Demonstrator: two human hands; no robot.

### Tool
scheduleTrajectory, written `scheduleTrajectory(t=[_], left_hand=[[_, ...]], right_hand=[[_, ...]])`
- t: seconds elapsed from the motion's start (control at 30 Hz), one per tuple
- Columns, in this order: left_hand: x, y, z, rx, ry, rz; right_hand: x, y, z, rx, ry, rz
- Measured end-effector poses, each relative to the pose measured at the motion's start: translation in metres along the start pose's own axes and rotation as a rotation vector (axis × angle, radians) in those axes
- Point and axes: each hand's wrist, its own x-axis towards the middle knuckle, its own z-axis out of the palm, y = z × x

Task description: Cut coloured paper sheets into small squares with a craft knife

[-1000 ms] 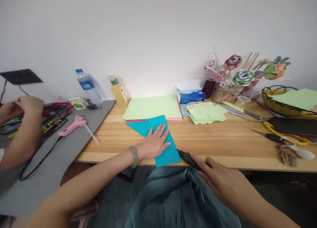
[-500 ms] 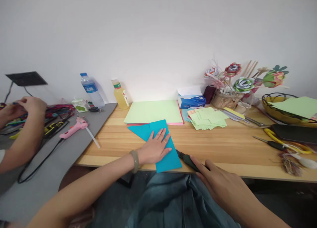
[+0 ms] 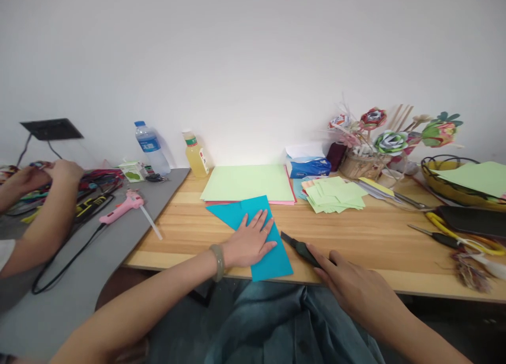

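Observation:
A folded sheet of bright blue paper point(image 3: 272, 261) lies near the front edge of the wooden table, with one pointed flap reaching left. My left hand point(image 3: 250, 243) rests flat on it, fingers spread, pressing nothing else; a bracelet circles the wrist. Just right of the paper, my right hand point(image 3: 343, 279) is wrapped around the dark handle of a utility knife point(image 3: 302, 249). The knife's blade points up and left, a little apart from the paper's right edge. Behind the blue sheet sits a stack of light green paper point(image 3: 249, 182).
Green paper squares point(image 3: 334, 193), a tissue pack point(image 3: 310, 167) and paper flowers point(image 3: 390, 141) stand at back right. A yellow bottle point(image 3: 196, 156) is at back left. On the grey table lies a pink glue gun point(image 3: 120, 208), near another person's hands point(image 3: 65, 174).
My right hand has drawn the knife slightly away from the paper's right edge, showing more of the blade. My left hand stays flat on the paper. The whole view has shifted a little.

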Motion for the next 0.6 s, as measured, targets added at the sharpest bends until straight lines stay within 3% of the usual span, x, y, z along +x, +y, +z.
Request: scheduleTrajectory(t=[0.13,0.3,0.47,0.53,0.6], left_hand=[[0.001,-0.001,0.002,-0.001,0.014,0.006],[0.001,-0.001,0.001,-0.034,0.039,0.016],[-0.001,-0.004,-0.001,-0.186,0.071,0.014],[0.0,-0.01,-0.006,-0.305,0.134,-0.009],[0.002,-0.019,-0.019,-0.446,0.31,-0.081]], right_hand=[[0.005,0.009,0.004,0.025,-0.004,0.038],[0.03,0.023,0.006,-0.108,-0.004,0.114],[0.047,0.033,0.009,-0.157,0.039,0.13],[0.046,0.035,0.011,-0.161,0.05,0.129],[0.044,0.035,0.012,-0.165,0.057,0.127]])
